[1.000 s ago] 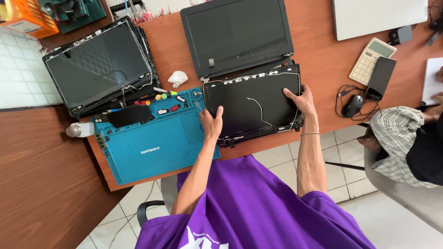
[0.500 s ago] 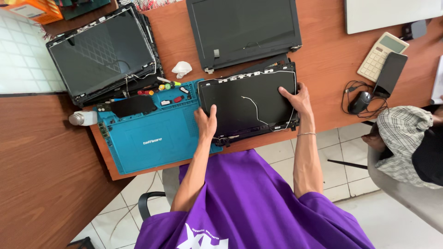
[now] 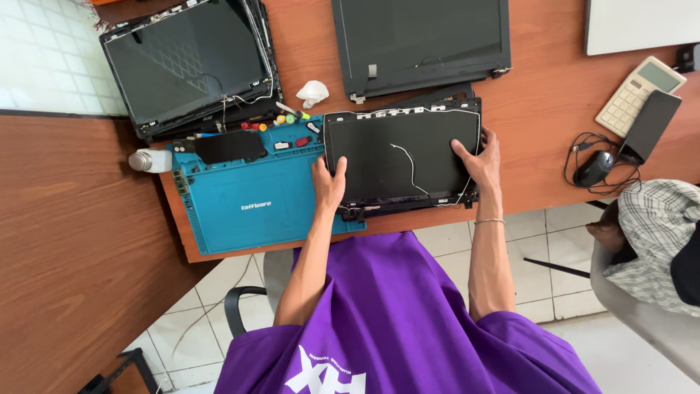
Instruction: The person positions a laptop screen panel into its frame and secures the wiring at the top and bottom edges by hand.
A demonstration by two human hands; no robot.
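Blue work mat (image 3: 248,208) on the desk (image 3: 543,109), small coloured parts (image 3: 281,120) along its top edge, black patch (image 3: 230,146) lying on it. Stripped laptop screen (image 3: 186,66) top left, dark laptop lid (image 3: 419,40) top centre. Crumpled white tissue (image 3: 313,93) between them. White bottle (image 3: 149,160) just beside the mat's left edge. Right side: calculator (image 3: 638,95), black phone (image 3: 649,125), wired mouse (image 3: 592,169). White board (image 3: 642,25) top right.

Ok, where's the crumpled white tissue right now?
In the head view, the crumpled white tissue lies on the wooden desk, upper middle, between the two dark laptop lids and just above the blue work mat.
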